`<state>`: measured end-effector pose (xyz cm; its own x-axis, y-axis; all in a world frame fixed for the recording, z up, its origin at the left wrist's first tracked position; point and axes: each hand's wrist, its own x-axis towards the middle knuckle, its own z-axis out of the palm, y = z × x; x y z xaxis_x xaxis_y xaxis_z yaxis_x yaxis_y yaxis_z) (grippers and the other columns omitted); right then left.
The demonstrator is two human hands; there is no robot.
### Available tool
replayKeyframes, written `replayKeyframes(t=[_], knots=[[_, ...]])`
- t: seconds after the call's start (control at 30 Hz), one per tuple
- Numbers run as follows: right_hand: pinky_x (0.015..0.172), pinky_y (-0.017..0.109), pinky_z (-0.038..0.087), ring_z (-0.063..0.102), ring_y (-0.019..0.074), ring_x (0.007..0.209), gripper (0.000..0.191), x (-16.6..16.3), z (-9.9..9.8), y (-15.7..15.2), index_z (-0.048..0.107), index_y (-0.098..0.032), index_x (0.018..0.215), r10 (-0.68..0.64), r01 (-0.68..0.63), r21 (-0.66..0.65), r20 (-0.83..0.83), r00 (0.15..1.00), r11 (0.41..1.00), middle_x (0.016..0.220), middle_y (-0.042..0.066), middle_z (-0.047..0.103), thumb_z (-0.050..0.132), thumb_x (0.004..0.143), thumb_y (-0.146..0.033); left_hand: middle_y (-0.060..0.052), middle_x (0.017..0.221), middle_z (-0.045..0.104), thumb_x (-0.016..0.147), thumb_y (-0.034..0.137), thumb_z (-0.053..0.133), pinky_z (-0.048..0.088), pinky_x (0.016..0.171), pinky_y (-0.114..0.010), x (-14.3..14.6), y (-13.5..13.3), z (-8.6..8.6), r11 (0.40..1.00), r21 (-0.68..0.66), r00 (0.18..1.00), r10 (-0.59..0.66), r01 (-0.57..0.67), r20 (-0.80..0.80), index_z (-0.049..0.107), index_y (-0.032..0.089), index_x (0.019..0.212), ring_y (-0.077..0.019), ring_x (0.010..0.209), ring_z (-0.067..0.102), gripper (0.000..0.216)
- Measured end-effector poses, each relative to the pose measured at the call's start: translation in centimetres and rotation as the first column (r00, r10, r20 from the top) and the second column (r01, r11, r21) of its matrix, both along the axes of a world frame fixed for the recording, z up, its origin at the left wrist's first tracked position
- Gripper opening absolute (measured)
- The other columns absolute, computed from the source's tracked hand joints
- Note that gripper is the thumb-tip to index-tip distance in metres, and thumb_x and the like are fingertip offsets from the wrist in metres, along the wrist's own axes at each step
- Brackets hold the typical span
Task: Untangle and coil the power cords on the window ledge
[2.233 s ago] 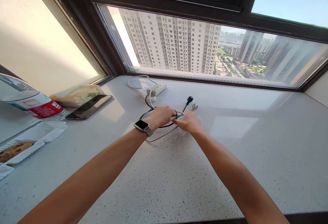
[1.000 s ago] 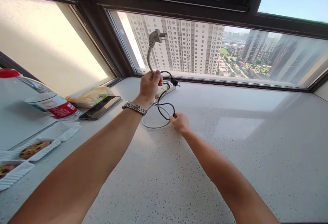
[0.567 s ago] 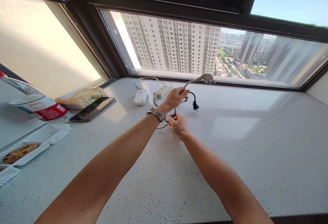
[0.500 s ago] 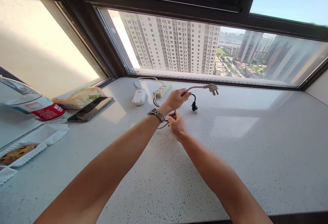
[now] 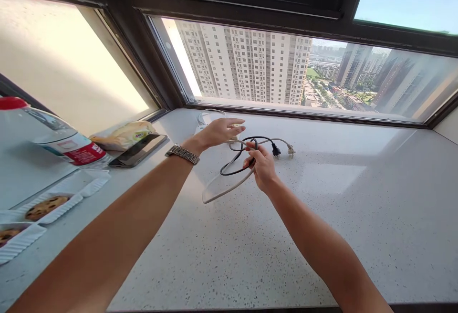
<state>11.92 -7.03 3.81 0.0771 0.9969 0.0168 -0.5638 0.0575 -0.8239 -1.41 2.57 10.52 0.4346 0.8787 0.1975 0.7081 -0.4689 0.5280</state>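
Two power cords lie looped together over the speckled counter, a black cord and a grey cord. My right hand grips both where they cross. To its right rest a black plug and a grey plug. My left hand, a metal watch on its wrist, hovers with fingers stretched out, apart from the cords it was near. Behind it a cream power strip is mostly hidden, and a white power strip shows only in part.
On the left stand a large bottle with a red label, a phone, a yellow food package and a white plastic tray with cookies. A dark-framed window closes off the counter at the back.
My left hand has let go of the grey cord and moved left, its fingers opening. The grey plug has dropped beside the black one. My right hand has shifted up and right with the cords.
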Motion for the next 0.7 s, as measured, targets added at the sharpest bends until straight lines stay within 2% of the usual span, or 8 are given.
replayKeyframes(t=[0.07,0.17,0.27,0.4,0.5,0.57,0.63,0.7], knots=[[0.044,0.02,0.041,0.046,0.0044,0.041,0.022,1.6,1.3,0.2,0.06,-0.017,0.091,0.011,-0.013,-0.039,-0.045,0.999,0.999,0.078,-0.002,0.06,0.05,0.071,-0.016,-0.01,0.111,0.069,0.076,0.05,0.051,0.047,0.086,-0.033,-1.7,-0.9,-0.7,0.992,0.059,0.99,0.104,-0.109,0.092,0.069,0.018,0.103,-0.0265,0.105,0.061,0.046],[0.041,0.02,0.039,0.044,0.0042,0.04,0.015,3.6,3.2,0.2,0.06,-0.016,0.088,0.048,-0.051,-0.139,-0.029,0.998,0.989,0.075,-0.001,0.061,0.05,0.077,-0.017,-0.009,0.096,0.071,0.075,0.044,0.052,0.047,0.087,-0.036,-3.0,-2.8,-2.8,0.992,0.083,0.991,0.083,-0.092,0.104,0.07,0.018,0.084,-0.0264,0.098,0.062,0.032],[0.039,0.02,0.038,0.042,0.0043,0.038,0.009,4.5,4.8,0.3,0.057,-0.015,0.084,0.06,-0.046,-0.245,0.051,0.997,0.968,0.071,0.0,0.062,0.049,0.083,-0.02,-0.01,0.1,0.069,0.077,0.045,0.051,0.047,0.088,-0.038,-2.6,-5.1,-4.9,0.977,0.198,0.987,0.045,-0.076,0.155,0.069,0.02,0.089,-0.0261,0.1,0.059,0.033],[0.04,0.021,0.04,0.048,0.0076,0.04,0.024,4.6,6.7,0.8,0.055,-0.014,0.081,0.08,-0.024,-0.326,0.16,0.984,0.945,0.066,0.002,0.062,0.047,0.091,-0.035,-0.014,0.117,0.064,0.075,0.061,0.053,0.047,0.087,-0.04,-1.4,-7.9,-7.1,0.972,-0.09,0.962,-0.199,0.218,0.185,0.06,0.02,0.118,-0.0282,0.104,0.059,0.06],[0.05,0.024,0.047,0.058,0.0119,0.052,0.038,4.7,7.8,1.0,0.055,-0.014,0.08,0.111,-0.059,-0.289,0.164,0.98,0.955,0.069,0.005,0.063,0.047,0.09,-0.05,-0.017,0.128,0.056,0.074,0.079,0.035,0.039,0.097,-0.046,-0.5,-10.3,-8.5,0.84,-0.255,0.828,-0.335,0.478,0.45,0.046,0.021,0.135,-0.0326,0.121,0.049,0.085],[0.06,0.027,0.051,0.062,0.0147,0.063,0.045,4.8,8.1,1.0,0.056,-0.015,0.08,0.185,-0.148,-0.199,0.186,0.965,0.969,0.073,0.006,0.065,0.047,0.088,-0.058,-0.016,0.125,0.057,0.068,0.081,0.044,0.035,0.1,-0.047,0.7,-12.1,-9.1,0.817,-0.244,0.752,-0.307,0.523,0.583,0.042,0.022,0.137,-0.0339,0.124,0.045,0.09],[0.066,0.03,0.052,0.064,0.0174,0.071,0.051,5.0,7.7,1.0,0.059,-0.015,0.085,0.276,-0.252,-0.12,0.289,0.917,0.96,0.077,0.007,0.066,0.048,0.083,-0.066,-0.011,0.103,0.063,0.063,0.068,0.067,0.038,0.095,-0.044,2.6,-13.9,-9.2,0.832,-0.244,0.698,-0.218,0.498,0.682,0.05,0.023,0.123,-0.0305,0.11,0.054,0.077],[0.069,0.031,0.051,0.065,0.0193,0.075,0.059,5.2,6.7,0.9,0.061,-0.015,0.093,0.284,-0.271,-0.089,0.408,0.868,0.958,0.08,0.008,0.067,0.046,0.08,-0.071,-0.001,0.072,0.056,0.065,0.06,0.072,0.043,0.084,-0.036,4.6,-15.1,-8.7,0.832,-0.246,0.525,-0.063,0.498,0.849,0.056,0.02,0.094,-0.0197,0.079,0.058,0.052]])
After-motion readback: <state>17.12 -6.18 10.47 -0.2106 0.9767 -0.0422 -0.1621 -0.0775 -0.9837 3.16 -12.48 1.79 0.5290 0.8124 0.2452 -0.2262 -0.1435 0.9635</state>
